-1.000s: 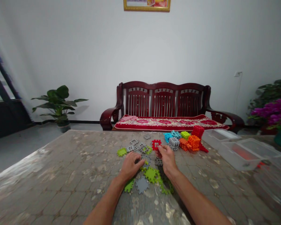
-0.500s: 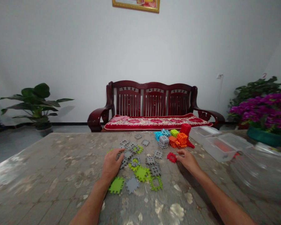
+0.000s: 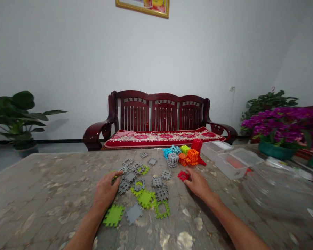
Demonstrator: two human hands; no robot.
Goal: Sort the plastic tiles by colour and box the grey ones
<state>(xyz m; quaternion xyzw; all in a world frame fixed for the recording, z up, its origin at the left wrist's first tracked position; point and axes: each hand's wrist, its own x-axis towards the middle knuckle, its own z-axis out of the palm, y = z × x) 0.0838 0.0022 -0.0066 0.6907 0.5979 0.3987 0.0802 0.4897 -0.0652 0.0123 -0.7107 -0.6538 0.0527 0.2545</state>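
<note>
A plain white wall (image 3: 198, 45) filled most of my remote feed, with a gilt-framed picture (image 3: 143, 7) cut off by the upper edge. Below it I saw a glossy, dark red wooden sofa (image 3: 164, 105), a flowered red mat (image 3: 159, 137) along its seat. On the left, a leafy plant (image 3: 18, 107) stood in a pot (image 3: 26, 151) on grey floor (image 3: 57, 147), near black skirting (image 3: 62, 141). Farther right I made out a socket (image 3: 231, 89) with a cord (image 3: 233, 104), then purple flowers (image 3: 281, 121) in a green bowl (image 3: 276, 149). The light looked soft and cool.

Wooden bench (image 3: 163, 97), red cushion (image 3: 156, 138), purple flowers (image 3: 278, 119), leafy floor plant (image 3: 23, 117), probably a socket (image 3: 231, 89)
</note>
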